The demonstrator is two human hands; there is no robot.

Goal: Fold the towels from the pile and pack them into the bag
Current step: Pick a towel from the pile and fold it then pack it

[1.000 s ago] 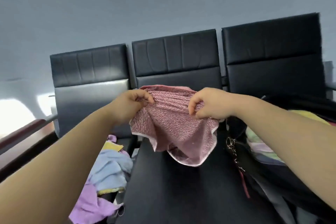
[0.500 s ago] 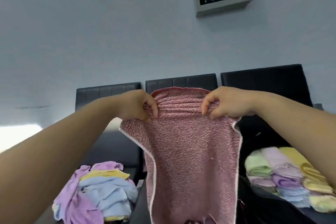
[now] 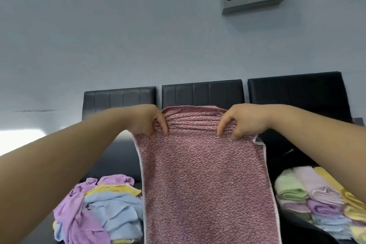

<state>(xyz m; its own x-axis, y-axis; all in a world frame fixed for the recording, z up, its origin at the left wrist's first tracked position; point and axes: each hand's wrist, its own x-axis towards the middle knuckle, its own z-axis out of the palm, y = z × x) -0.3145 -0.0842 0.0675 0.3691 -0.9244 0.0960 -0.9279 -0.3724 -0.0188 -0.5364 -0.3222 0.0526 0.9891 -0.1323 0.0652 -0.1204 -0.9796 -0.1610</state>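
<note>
The left hand [image 3: 147, 123] and right hand [image 3: 240, 123] each pinch a top corner of the pink towel [image 3: 204, 184]. Bunched low 1 second ago, it now hangs open and raised before the chairs [image 3: 202, 93], so it looks ready for its first fold. Its long axis runs vertically, top edge up, between the pile [image 3: 103, 210] and the folded towels [image 3: 316, 200].

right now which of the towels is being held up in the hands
The speckled pink towel, pinched along its top edge by the left hand and right hand. The others lie in the loose pile or the folded stack.
</note>
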